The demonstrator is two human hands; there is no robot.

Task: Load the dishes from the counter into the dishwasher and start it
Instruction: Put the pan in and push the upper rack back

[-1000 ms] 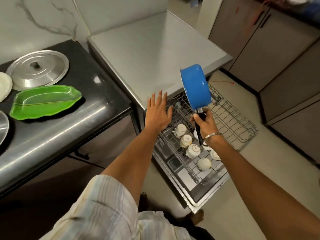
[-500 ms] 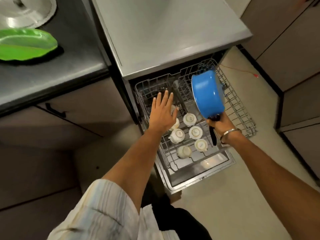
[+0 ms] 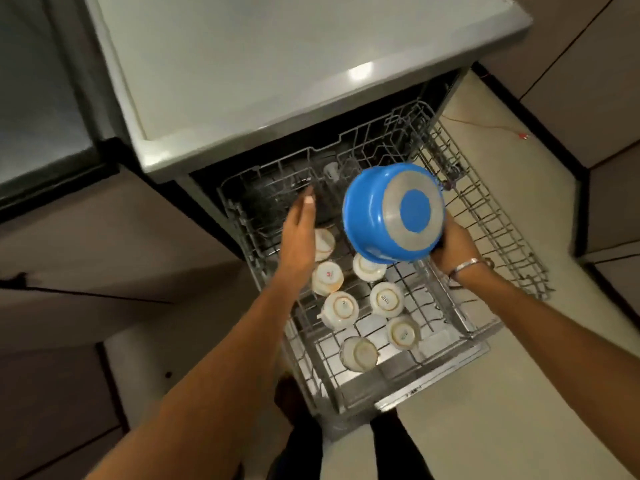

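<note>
A blue saucepan [image 3: 374, 216] with a grey ringed base hangs tilted, bottom up, over the pulled-out upper rack [image 3: 485, 237] of the dishwasher [image 3: 277, 81]. My right hand [image 3: 453, 244] grips its handle, which is hidden behind the pan. My left hand [image 3: 299, 233] is held flat, fingers together and stretched out, over the rack's left side, holding nothing. Several white cups [image 3: 386, 299] sit upside down in the front of the rack.
The dishwasher's grey top juts out above the rack. A dark counter [image 3: 41, 98] lies at the upper left, with cabinet fronts [image 3: 86, 258] below it. More cabinets [image 3: 588, 81] line the right side. A red wire [image 3: 485, 124] lies on the beige floor.
The view has dropped closer over the rack, and the counter dishes have left the view. The saucepan has turned bottom up and come lower. My left hand has turned edge-on over the rack.
</note>
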